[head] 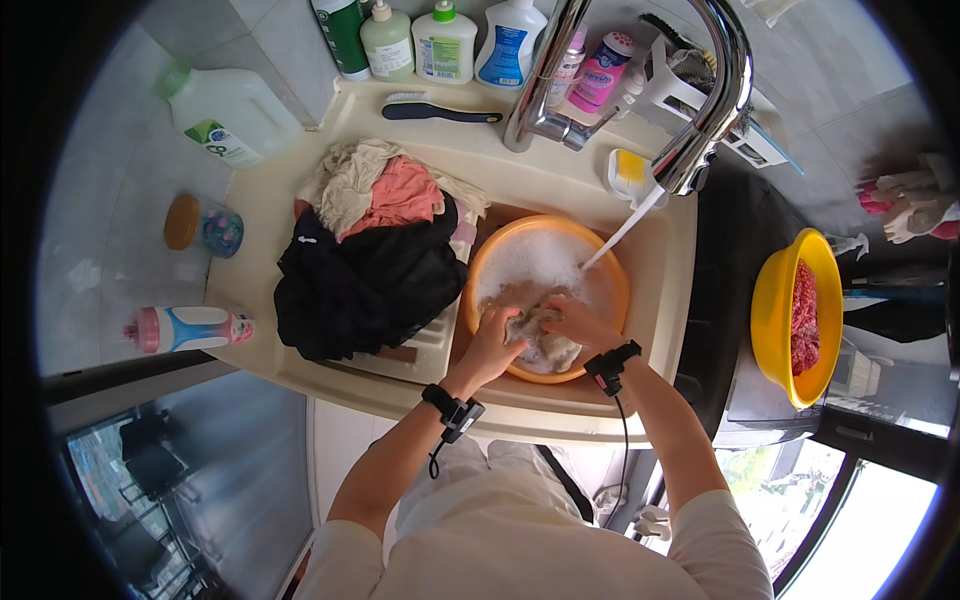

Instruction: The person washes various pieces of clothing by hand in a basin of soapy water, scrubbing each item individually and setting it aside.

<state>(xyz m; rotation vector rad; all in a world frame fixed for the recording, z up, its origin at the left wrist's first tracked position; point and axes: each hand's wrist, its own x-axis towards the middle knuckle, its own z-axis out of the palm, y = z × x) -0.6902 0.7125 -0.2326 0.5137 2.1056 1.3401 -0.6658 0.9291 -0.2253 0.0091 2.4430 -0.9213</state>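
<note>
An orange plastic basin [622,300] of foamy water stands in the cream laundry sink [667,300]. Over its near half, my left hand [491,345] and my right hand [581,322] grip a wet light-coloured cloth [551,341] from either side. Water runs from the chrome faucet's spray head [679,169] into the basin. Left of the basin, black clothes [367,277], a salmon-pink cloth [397,196] and a beige cloth [349,176] lie piled on the sink's ridged board [431,345]. Some fingertips are hidden by the cloth.
A scrubbing brush [442,112] and several bottles line the back ledge, with a yellow sponge [630,166] in a dish near the faucet. At the right stands a yellow basin [772,319] holding a red item. A large jug [232,112] and a jar [221,231] are at the left.
</note>
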